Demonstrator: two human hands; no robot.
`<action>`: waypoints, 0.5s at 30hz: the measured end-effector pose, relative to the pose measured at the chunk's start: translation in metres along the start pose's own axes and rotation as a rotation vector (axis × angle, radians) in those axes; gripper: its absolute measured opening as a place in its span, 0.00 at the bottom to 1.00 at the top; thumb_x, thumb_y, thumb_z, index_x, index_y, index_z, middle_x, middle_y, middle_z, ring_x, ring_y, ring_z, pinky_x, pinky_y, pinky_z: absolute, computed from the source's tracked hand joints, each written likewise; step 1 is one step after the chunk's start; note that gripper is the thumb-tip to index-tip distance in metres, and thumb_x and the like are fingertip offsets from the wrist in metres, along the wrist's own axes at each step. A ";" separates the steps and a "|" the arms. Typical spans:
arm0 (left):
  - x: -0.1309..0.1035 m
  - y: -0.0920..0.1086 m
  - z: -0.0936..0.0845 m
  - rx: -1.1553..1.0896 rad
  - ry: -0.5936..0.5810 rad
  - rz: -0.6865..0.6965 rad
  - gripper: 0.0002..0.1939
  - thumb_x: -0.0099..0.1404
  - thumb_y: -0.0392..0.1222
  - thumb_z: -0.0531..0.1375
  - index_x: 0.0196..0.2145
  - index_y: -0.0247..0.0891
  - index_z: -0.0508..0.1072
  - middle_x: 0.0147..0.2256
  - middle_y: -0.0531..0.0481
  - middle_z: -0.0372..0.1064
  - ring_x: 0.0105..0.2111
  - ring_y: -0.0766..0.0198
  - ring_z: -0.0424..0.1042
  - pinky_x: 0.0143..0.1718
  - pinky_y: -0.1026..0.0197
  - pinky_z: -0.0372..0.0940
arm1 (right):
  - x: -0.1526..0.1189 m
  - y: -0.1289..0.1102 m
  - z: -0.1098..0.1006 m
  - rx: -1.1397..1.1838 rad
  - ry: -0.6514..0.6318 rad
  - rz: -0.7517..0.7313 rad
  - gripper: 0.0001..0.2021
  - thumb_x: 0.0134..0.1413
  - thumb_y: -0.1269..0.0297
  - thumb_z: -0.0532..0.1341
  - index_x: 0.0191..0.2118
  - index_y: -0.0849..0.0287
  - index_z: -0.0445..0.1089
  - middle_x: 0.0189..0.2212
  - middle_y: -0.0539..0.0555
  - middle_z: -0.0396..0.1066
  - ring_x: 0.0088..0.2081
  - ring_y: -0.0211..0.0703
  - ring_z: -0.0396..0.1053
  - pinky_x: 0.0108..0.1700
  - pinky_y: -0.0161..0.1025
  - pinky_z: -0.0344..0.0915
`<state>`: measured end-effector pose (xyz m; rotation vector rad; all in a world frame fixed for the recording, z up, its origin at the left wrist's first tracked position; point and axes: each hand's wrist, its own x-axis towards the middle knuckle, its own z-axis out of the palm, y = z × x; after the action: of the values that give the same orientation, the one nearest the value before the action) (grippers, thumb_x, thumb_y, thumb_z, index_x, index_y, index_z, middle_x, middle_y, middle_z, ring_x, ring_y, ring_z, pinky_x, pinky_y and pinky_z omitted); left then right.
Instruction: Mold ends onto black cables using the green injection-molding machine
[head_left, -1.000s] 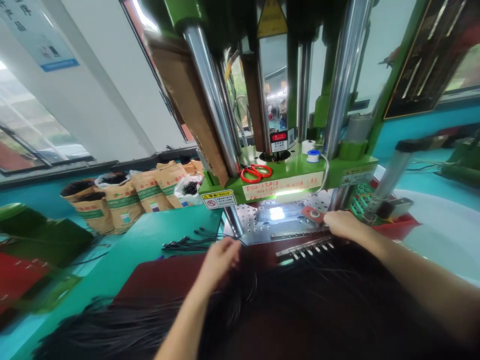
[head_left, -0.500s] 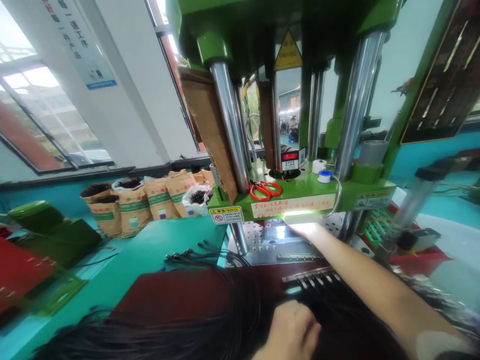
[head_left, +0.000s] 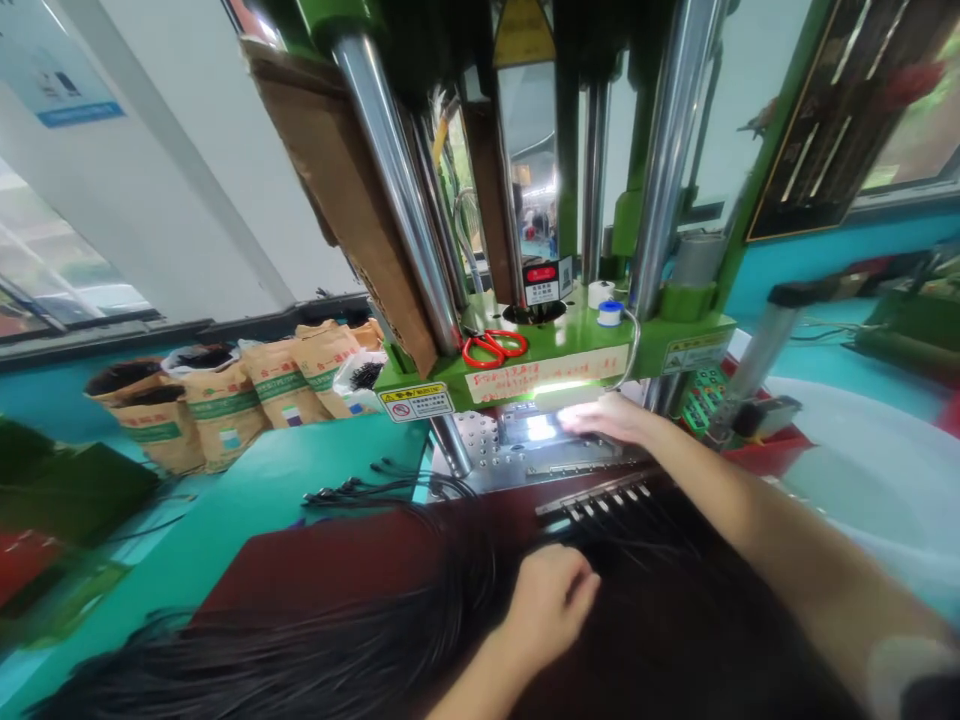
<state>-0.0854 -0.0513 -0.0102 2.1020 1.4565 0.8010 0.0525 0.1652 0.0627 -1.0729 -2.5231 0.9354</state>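
My right hand (head_left: pixel 604 418) reaches in under the green press plate (head_left: pixel 562 375), over the metal mould bed (head_left: pixel 487 445). Its fingers stretch out beside a brightly lit block (head_left: pixel 536 428). Nearer to me, my left hand (head_left: pixel 555 590) is closed over the dark red board (head_left: pixel 337 560); whatever its fingers hold, if anything, is hidden. Just beyond it lies a metal strip (head_left: pixel 592 497) with a row of black cable ends in it. A large bundle of black cables (head_left: pixel 300 650) spreads across the board to the left.
Red-handled scissors (head_left: pixel 495 348) and a blue-and-white tape roll (head_left: pixel 610 314) rest on the press plate. Paper sacks (head_left: pixel 225 400) stand behind the green table (head_left: pixel 300 460) at left. A steel column (head_left: pixel 454 445) rises beside the bed. At right is a white round basin (head_left: pixel 885 490).
The view has shifted right and down. My right hand, formerly hidden by glare under the plate, now shows with its fingers. My left hand appears higher and slightly left, still closed.
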 end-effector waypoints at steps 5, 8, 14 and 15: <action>0.002 0.011 0.002 -0.093 0.047 -0.102 0.12 0.62 0.45 0.50 0.26 0.38 0.67 0.25 0.50 0.67 0.26 0.65 0.63 0.29 0.63 0.54 | -0.071 0.010 0.003 -0.282 -0.194 -0.058 0.17 0.44 0.82 0.53 0.36 0.60 0.73 0.32 0.52 0.73 0.34 0.42 0.69 0.36 0.33 0.61; 0.004 0.024 0.003 -0.182 0.025 -0.186 0.12 0.61 0.47 0.51 0.26 0.39 0.68 0.22 0.53 0.66 0.23 0.67 0.61 0.26 0.64 0.53 | -0.096 0.013 0.009 -0.504 -0.164 -0.059 0.17 0.43 0.83 0.53 0.37 0.62 0.72 0.37 0.59 0.70 0.41 0.51 0.65 0.40 0.39 0.59; 0.008 0.045 0.010 -0.048 -0.085 -0.241 0.21 0.60 0.57 0.48 0.26 0.39 0.71 0.27 0.46 0.70 0.31 0.57 0.66 0.33 0.58 0.56 | -0.099 0.017 0.013 -0.748 -0.175 -0.024 0.14 0.45 0.82 0.54 0.37 0.65 0.70 0.38 0.63 0.68 0.44 0.54 0.63 0.42 0.43 0.57; 0.009 0.046 0.011 -0.002 -0.085 -0.222 0.23 0.59 0.59 0.48 0.26 0.39 0.71 0.28 0.44 0.70 0.33 0.55 0.66 0.35 0.57 0.56 | -0.097 0.016 0.011 -0.765 -0.196 -0.020 0.14 0.44 0.82 0.56 0.37 0.64 0.71 0.37 0.62 0.68 0.43 0.53 0.63 0.41 0.42 0.58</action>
<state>-0.0441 -0.0592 0.0140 1.9052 1.6064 0.6203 0.1243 0.0987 0.0464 -1.1649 -3.1400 0.0251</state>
